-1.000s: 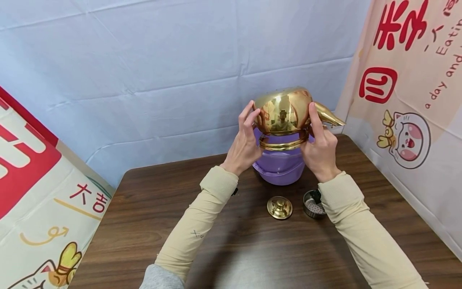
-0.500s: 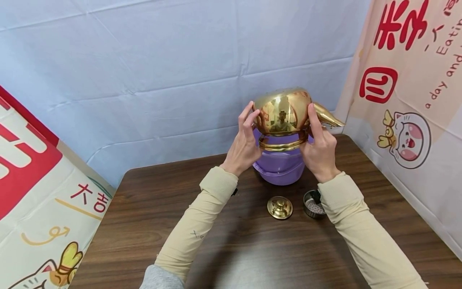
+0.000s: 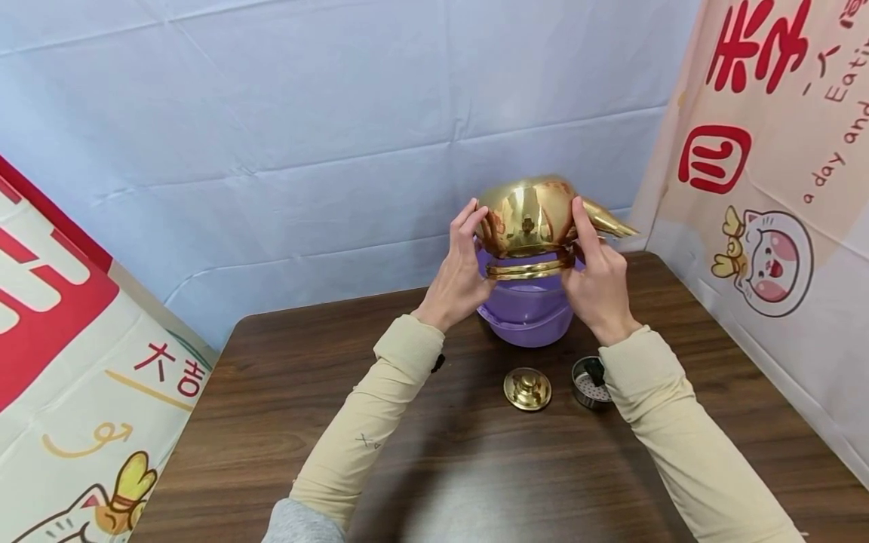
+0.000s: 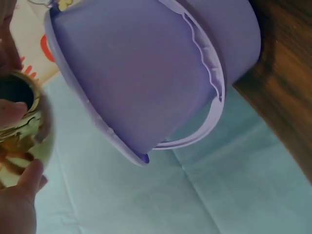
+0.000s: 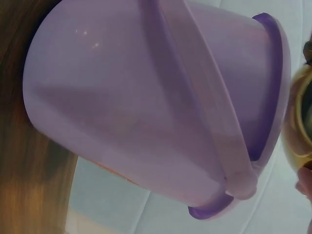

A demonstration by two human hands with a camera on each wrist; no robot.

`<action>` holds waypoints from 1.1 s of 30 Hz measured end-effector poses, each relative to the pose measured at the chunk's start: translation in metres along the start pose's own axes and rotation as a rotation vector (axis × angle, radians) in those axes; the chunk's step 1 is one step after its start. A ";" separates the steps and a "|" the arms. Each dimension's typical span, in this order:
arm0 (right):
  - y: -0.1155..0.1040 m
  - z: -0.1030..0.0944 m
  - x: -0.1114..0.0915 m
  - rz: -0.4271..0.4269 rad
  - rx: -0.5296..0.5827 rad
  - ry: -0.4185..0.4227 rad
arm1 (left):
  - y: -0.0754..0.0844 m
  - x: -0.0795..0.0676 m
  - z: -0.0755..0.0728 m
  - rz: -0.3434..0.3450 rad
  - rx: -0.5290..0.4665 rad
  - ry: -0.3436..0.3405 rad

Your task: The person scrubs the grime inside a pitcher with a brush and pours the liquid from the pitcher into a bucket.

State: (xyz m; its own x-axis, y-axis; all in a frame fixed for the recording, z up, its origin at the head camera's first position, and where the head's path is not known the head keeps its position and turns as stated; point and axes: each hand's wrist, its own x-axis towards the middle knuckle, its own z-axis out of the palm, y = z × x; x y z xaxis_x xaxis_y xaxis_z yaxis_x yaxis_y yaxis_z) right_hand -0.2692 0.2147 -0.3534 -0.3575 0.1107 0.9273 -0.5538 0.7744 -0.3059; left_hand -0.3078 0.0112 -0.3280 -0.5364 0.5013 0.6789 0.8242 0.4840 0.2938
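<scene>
A shiny gold teapot [image 3: 528, 215] is tipped over above a purple bucket [image 3: 532, 320], its spout pointing right. My left hand [image 3: 456, 283] grips the pot's left side, fingers curled over the body. On the spout side, my right hand [image 3: 600, 286] holds it, with a finger raised along the gold surface. In the left wrist view the dark round mouth of the teapot [image 4: 41, 129] shows beside the bucket's rim [image 4: 92, 114]. Only an edge of the teapot [image 5: 293, 131] appears in the right wrist view, past the bucket [image 5: 122, 107].
On the brown wooden table [image 3: 285, 407], a gold lid [image 3: 527, 389] lies in front of the bucket. To its right stands a metal strainer cup [image 3: 589, 385] with a perforated bottom, partly hidden by the right wrist. Pale cloth walls [image 3: 305, 136] stand behind the table.
Both hands have tilted the teapot and lowered it a little, with a small shift to the left. The bucket, lid and strainer have stayed in place.
</scene>
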 end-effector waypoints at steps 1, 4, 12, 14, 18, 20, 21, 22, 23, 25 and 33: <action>0.000 -0.001 0.000 0.012 -0.004 -0.026 | 0.000 0.000 0.000 -0.018 -0.008 -0.017; 0.000 -0.003 -0.001 0.072 -0.002 -0.094 | -0.002 0.000 -0.001 -0.067 -0.037 -0.069; -0.002 -0.005 0.000 0.191 0.000 -0.234 | -0.006 -0.001 -0.003 -0.143 -0.099 -0.135; -0.003 -0.005 0.001 0.205 0.003 -0.246 | -0.006 -0.001 -0.004 -0.161 -0.110 -0.141; -0.005 -0.004 0.004 0.221 0.007 -0.266 | -0.006 0.000 -0.006 -0.210 -0.142 -0.148; -0.006 -0.004 0.005 0.221 0.004 -0.269 | -0.005 0.000 -0.007 -0.234 -0.160 -0.149; -0.006 -0.004 0.005 0.220 0.003 -0.271 | -0.005 0.000 -0.008 -0.246 -0.169 -0.149; -0.006 -0.003 0.006 0.220 0.003 -0.272 | -0.005 0.000 -0.009 -0.260 -0.182 -0.149; -0.007 -0.003 0.006 0.220 0.004 -0.271 | -0.005 0.000 -0.009 -0.275 -0.196 -0.147; -0.007 -0.003 0.007 0.224 0.015 -0.270 | -0.005 0.000 -0.009 -0.308 -0.237 -0.137; -0.010 0.000 0.011 0.250 0.035 -0.277 | -0.005 0.000 -0.008 -0.437 -0.395 -0.101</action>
State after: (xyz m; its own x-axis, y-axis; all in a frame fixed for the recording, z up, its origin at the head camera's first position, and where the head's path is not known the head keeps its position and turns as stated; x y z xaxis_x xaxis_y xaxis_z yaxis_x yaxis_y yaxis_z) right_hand -0.2678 0.2086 -0.3400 -0.6723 0.1175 0.7309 -0.4471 0.7224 -0.5275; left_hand -0.3105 0.0030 -0.3235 -0.8397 0.3911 0.3768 0.5177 0.3673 0.7727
